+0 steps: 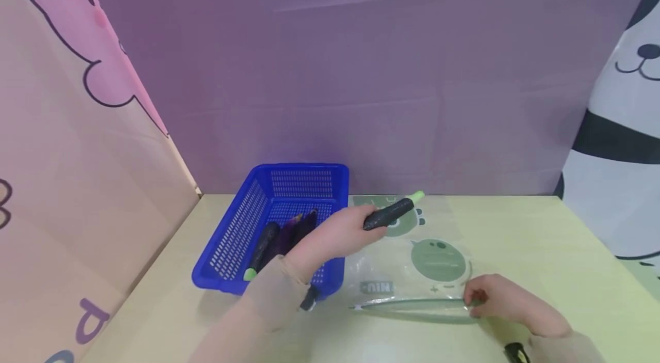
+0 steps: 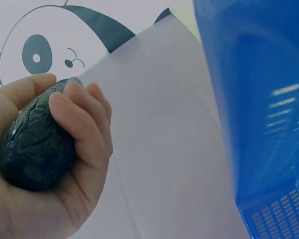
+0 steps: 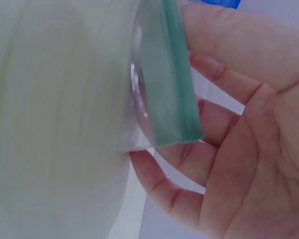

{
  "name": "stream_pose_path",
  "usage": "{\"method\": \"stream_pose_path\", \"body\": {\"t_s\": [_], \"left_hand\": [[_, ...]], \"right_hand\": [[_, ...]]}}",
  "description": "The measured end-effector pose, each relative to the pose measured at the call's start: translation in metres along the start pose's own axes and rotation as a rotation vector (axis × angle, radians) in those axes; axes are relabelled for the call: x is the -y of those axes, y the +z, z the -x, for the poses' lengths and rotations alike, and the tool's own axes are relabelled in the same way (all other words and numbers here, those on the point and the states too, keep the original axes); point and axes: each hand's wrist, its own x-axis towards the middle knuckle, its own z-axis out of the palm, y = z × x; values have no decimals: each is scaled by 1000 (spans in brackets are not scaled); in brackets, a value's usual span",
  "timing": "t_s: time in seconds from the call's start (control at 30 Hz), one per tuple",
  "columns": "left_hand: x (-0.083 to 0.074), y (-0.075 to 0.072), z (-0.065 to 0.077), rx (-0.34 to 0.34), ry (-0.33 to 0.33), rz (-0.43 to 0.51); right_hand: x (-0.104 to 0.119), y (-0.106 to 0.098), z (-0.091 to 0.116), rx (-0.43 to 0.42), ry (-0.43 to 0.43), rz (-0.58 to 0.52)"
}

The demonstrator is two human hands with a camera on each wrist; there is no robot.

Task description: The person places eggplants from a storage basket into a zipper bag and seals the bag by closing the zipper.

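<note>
My left hand (image 1: 340, 234) grips a dark zucchini (image 1: 390, 214) with a light green stem end, above the far part of a clear zip bag (image 1: 384, 265). In the left wrist view, the fingers (image 2: 82, 117) curl round the blunt end of this zucchini (image 2: 37, 142). Green animal prints decorate the bag, which lies flat with its mouth toward me. At the mouth's right corner, my right hand (image 1: 500, 301) holds the edge between thumb and fingers. The right wrist view shows the bag's green zip strip (image 3: 177, 89) against those fingers.
Left of the bag stands a blue plastic basket (image 1: 234, 220) holding another dark zucchini (image 1: 264, 248) and purple eggplants (image 1: 281, 241), partly hidden by my left arm. A purple backdrop (image 1: 387, 77) rises behind the pale table (image 1: 536, 248), with printed sheets at both sides.
</note>
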Motion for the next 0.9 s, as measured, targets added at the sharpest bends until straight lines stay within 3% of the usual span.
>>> {"method": "stream_pose_path", "body": {"t_s": [0.53, 0.9], "left_hand": [[-23, 26, 19, 30, 116, -160], [-17, 53, 20, 63, 159, -290]], "right_hand": [[0, 1, -1, -9, -13, 6], [-4, 1, -1, -3, -25, 3]]}}
